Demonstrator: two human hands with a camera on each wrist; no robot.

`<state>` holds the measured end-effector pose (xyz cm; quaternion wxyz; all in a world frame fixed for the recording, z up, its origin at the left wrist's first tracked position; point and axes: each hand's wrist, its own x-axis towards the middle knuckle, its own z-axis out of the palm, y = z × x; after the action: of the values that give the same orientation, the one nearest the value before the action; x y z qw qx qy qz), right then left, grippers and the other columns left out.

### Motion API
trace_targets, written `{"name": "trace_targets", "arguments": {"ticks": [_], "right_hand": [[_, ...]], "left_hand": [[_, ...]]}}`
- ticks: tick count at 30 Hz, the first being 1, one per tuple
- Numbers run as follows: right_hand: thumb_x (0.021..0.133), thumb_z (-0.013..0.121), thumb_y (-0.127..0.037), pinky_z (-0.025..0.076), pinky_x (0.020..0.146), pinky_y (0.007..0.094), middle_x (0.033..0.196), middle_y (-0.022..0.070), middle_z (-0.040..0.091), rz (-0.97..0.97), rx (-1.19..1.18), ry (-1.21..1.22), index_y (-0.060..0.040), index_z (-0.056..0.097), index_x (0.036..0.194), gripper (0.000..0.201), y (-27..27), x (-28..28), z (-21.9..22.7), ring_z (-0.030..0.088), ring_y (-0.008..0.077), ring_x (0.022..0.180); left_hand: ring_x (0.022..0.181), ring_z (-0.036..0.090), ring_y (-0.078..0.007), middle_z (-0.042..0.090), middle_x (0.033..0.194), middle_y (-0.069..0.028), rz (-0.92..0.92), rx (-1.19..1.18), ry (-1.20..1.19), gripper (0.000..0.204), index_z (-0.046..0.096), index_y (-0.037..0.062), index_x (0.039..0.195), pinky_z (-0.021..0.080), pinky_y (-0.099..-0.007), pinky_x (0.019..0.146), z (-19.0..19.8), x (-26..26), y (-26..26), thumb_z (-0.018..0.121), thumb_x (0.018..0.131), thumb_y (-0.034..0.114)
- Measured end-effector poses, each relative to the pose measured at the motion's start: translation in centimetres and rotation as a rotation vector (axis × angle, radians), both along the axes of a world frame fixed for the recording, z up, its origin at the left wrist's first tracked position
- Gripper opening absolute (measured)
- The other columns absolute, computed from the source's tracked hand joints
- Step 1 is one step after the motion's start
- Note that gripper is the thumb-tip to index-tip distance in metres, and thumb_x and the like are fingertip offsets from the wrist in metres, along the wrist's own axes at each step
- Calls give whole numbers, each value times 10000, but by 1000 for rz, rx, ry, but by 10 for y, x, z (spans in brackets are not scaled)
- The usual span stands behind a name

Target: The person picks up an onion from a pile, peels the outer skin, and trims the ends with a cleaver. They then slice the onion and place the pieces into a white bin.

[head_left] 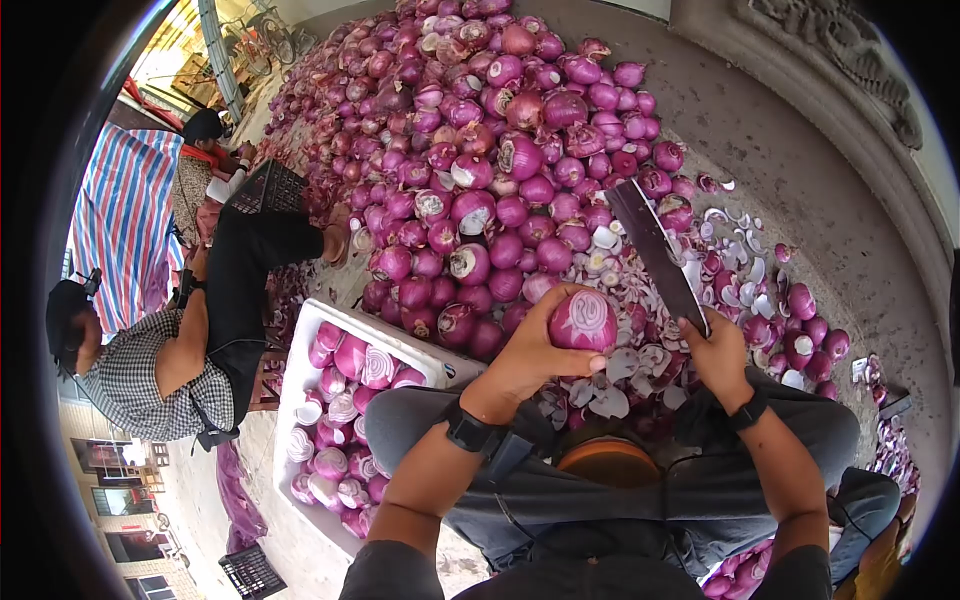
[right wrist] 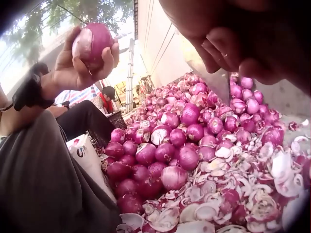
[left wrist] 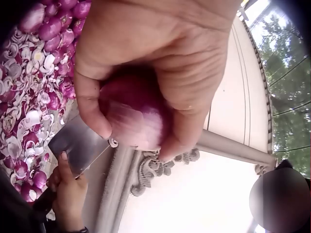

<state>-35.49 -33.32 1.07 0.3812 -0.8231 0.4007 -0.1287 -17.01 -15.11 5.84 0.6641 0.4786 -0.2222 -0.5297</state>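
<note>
My left hand (head_left: 525, 345) grips a red onion (head_left: 583, 322), thumb and fingers curled round its sides. A cut face with pale rings shows on this onion in the head view; from the left wrist, its papery purple side (left wrist: 138, 119) is visible. In my right hand (head_left: 717, 360) is a cleaver (head_left: 655, 245), its broad dark blade pointing up and away over the peelings. The blade stands apart from the held onion. Onion scraps and skins (head_left: 625, 370) lie beneath both hands. In the right wrist view the right hand's fingers (right wrist: 223, 48) are dark and close.
A big heap of red onions (head_left: 470, 170) spreads ahead. At my left stands a white foam box (head_left: 290, 385) of trimmed onions. Beyond it a person in a checked shirt (head_left: 150, 370) sits near a black crate (head_left: 265, 188). A wall (head_left: 850, 150) curves along the right.
</note>
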Motion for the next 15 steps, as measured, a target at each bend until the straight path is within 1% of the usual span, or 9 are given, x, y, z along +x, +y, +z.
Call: {"name": "trace_targets", "arguments": {"ticks": [1, 3, 4, 7, 9, 10, 12, 13, 15], "right_hand": [[844, 632, -226, 441, 548, 373, 636, 160, 604, 2, -1, -1, 4, 640, 944, 251, 4, 3, 3, 594, 285, 577], [852, 635, -227, 432, 532, 346, 619, 139, 596, 34, 69, -125, -1, 640, 932, 240, 10, 7, 8, 570, 235, 542], [852, 635, -227, 432, 532, 346, 619, 139, 596, 37, 69, -125, -1, 640, 932, 240, 12, 9, 12, 570, 235, 542], [862, 630, -223, 424, 525, 335, 614, 125, 590, 42, 145, -146, -11, 645, 934, 224, 17, 14, 26, 555, 219, 528], [865, 628, -224, 425, 527, 335, 621, 125, 592, 83, 54, -169, -21, 650, 944, 219, 19, 16, 33, 559, 221, 531], [865, 628, -224, 425, 527, 335, 621, 125, 592, 85, 54, -169, -21, 650, 944, 219, 20, 18, 35, 559, 221, 531], [866, 630, -231, 426, 530, 335, 622, 129, 588, 100, 17, -179, -29, 652, 956, 223, 21, 21, 38, 559, 227, 533], [866, 630, -231, 426, 530, 335, 622, 129, 588, 101, 17, -179, -29, 652, 956, 223, 21, 23, 39, 559, 227, 533], [867, 631, -232, 426, 532, 339, 628, 127, 601, 112, 48, -149, -14, 649, 957, 236, 22, 27, 41, 563, 218, 536]], "left_hand": [[926, 566, -134, 556, 1048, -51, 2, -1, -1, 730, 434, 64, 1237, 499, -274, 757, 0, -1, 0, 823, 619, 45], [922, 584, -153, 560, 1054, -73, 39, 48, 111, 776, 370, 71, 1294, 512, -297, 725, 1, -2, 0, 803, 651, 27], [922, 584, -153, 560, 1054, -73, 43, 48, 111, 776, 370, 71, 1294, 512, -297, 725, 2, -2, 0, 803, 651, 27], [933, 594, -173, 562, 1081, -104, 51, 80, 213, 801, 302, 96, 1345, 526, -329, 700, 3, -1, 0, 764, 697, 4], [1103, 578, -272, 534, 1193, -131, 74, 88, 251, 786, 239, 92, 1387, 531, -337, 755, 1, 0, 0, 704, 755, 32], [1103, 578, -272, 534, 1193, -131, 76, 88, 250, 786, 239, 92, 1387, 531, -337, 755, -2, 1, 0, 704, 755, 32], [1144, 552, -286, 527, 1231, -143, 60, 65, 222, 686, 270, 96, 1384, 517, -391, 812, -8, 4, 0, 659, 820, 115], [1144, 552, -286, 527, 1231, -143, 61, 66, 222, 686, 270, 96, 1384, 517, -391, 812, -9, 2, -2, 659, 820, 115], [1176, 523, -286, 532, 1254, -136, 204, -65, 418, 572, 370, 105, 1345, 482, -442, 867, -11, 0, -6, 618, 859, 278]]}}
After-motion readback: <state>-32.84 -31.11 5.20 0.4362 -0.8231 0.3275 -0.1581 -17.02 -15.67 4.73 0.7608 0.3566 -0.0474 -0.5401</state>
